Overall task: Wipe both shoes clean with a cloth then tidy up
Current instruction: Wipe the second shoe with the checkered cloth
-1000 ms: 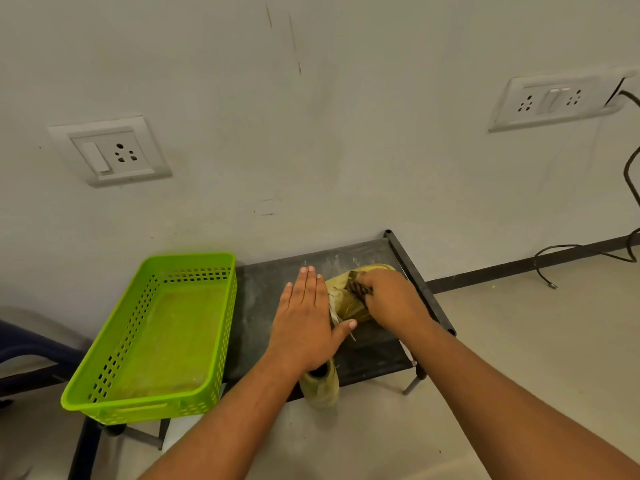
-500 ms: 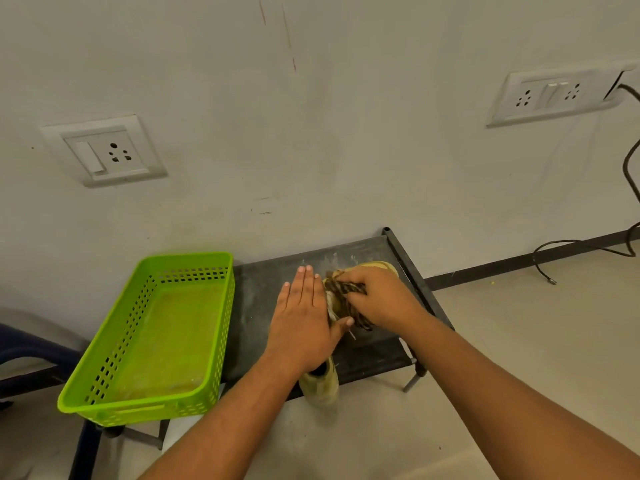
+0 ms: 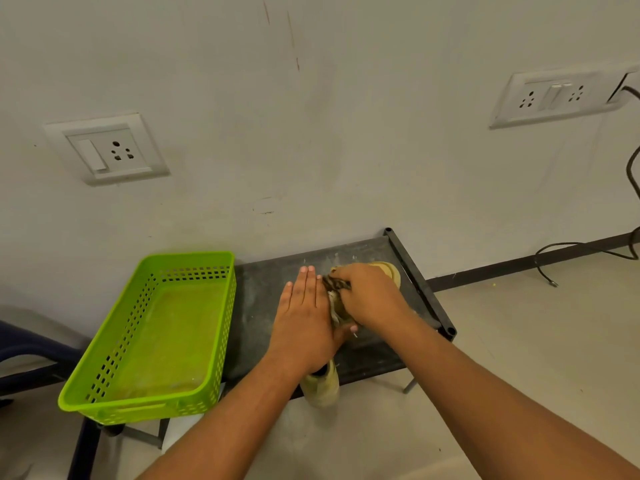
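1. Head view: a pale yellow shoe point(image 3: 389, 273) lies slantwise on the black stand point(image 3: 263, 306). Its toe points toward the wall and the right rail, and its heel juts over the front edge.
2. Left hand point(image 3: 304, 320) lies flat against the shoe's left side with straight fingers and the thumb reaching under the other hand. It braces the shoe rather than gripping it.
3. Right hand point(image 3: 367, 296) is curled round a dark patterned cloth point(image 3: 334, 284) and presses it onto the shoe's top at mid-length. The two hands touch over the shoe.
4. The shoe looks light, with a soft upper that gives under pressure and a firmer sole. On the smooth stand it would likely slide or roll under a rub, so it needs a brace.
5. The firmest holds are probably the heel collar, the sole edges, or a hand slipped inside the opening. Because the heel overhangs, a hard push there could tip the shoe off.
6. The cloth is limp and bunches, so it works best wadded in the palm. Loose lace ends near the thumb may snag it.
7. I cannot see a second shoe. A green basket point(image 3: 156, 327) sits just beside the stand's left end.
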